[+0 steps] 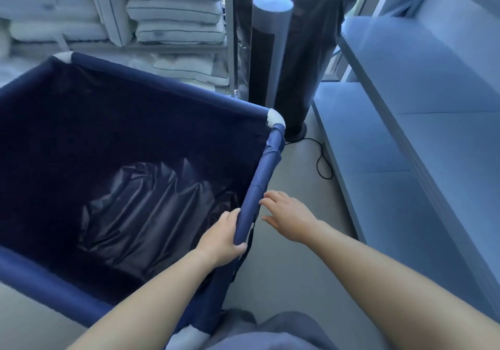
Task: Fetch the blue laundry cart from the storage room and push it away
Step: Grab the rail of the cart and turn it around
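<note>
The blue laundry cart point(173, 89) fills the left half of the head view, a fabric bin on a tube frame with white corner joints. Its dark inside holds only a crumpled dark liner at the bottom. My left hand point(220, 237) grips the padded rim on the cart's right side, fingers over the inside and thumb underneath. My right hand point(288, 215) hovers just right of that same rim with fingers spread and relaxed, holding nothing.
Shelves stacked with folded white pillows point(173, 11) stand behind the cart. A tall tower fan point(270, 60) stands by the cart's far right corner, with its black cord point(323, 160) looping on the floor. A long pale bench point(422, 144) runs along the right, leaving a narrow floor strip.
</note>
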Motion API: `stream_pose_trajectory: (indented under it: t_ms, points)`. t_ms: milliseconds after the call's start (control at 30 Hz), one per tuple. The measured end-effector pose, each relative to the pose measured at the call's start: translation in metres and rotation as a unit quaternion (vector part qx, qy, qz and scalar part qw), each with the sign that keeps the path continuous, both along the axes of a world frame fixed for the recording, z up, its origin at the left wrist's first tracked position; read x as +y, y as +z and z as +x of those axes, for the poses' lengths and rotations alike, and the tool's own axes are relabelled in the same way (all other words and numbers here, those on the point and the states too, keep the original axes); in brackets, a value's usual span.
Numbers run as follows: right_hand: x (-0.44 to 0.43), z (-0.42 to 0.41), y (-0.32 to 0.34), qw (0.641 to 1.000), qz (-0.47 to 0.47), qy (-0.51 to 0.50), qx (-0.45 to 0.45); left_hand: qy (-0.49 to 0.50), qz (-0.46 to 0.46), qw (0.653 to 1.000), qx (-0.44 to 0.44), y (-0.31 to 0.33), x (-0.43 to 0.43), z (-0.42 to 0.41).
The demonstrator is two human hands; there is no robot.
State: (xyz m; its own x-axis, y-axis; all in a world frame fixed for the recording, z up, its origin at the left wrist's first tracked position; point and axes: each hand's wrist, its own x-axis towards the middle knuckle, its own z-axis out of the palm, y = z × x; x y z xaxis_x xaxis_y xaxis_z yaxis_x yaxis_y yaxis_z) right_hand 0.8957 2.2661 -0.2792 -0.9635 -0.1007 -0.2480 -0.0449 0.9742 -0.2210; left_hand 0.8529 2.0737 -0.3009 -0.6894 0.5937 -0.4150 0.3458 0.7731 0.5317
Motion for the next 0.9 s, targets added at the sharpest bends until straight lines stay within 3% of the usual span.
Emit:
stream_pose_trajectory:
  t_ms: [200,600,767,900]
  points:
    - [0.006,-0.042,-0.009,0.993,0.048,0.097,0.042,0.026,-0.004,0.999,-0.031,-0.004,-0.007,-0.003]
    - [0.02,-0.097,-0.032,0.953,0.017,0.301,0.01,0.161,-0.074,0.983,-0.039,-0.007,0.005,0.011]
    - [0.036,-0.115,-0.029,0.925,-0.002,0.379,-0.019,0.339,-0.078,0.937,-0.028,-0.014,0.022,0.036]
    - [0.059,-0.136,-0.033,0.905,0.015,0.423,-0.029,0.428,-0.129,0.894,0.039,-0.017,0.031,0.055]
